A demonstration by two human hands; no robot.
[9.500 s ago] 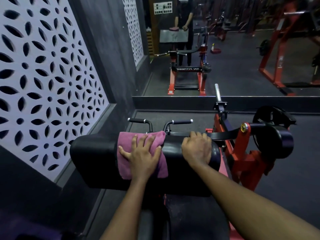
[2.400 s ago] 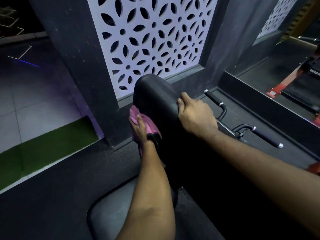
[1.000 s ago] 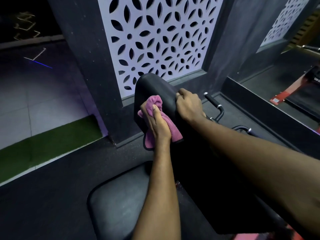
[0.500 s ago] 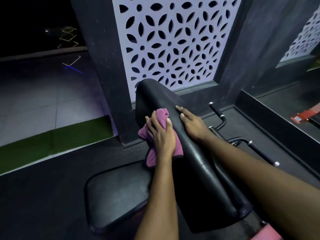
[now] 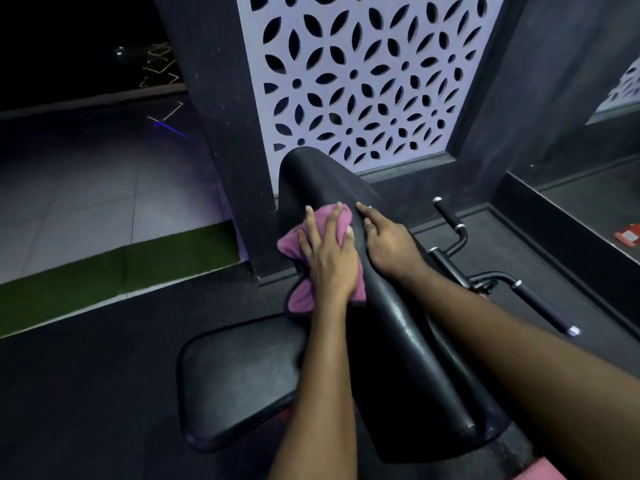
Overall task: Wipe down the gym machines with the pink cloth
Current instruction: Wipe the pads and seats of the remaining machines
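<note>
The left hand (image 5: pixel 329 261) lies flat, fingers spread, pressing the pink cloth (image 5: pixel 311 258) on the long black pad (image 5: pixel 391 306). The pad's long axis runs away toward the wall, so unwiped surface probably lies ahead of this grip. The right hand (image 5: pixel 388 247) rests open just beside it.

White lattice panel (image 5: pixel 367 77) with petal cutouts set in dark wall (image 5: pixel 214 133). Green turf strip (image 5: pixel 114 268) beside grey floor tiles (image 5: pixel 86 195). Mirror (image 5: pixel 609 188) at right edge.
</note>
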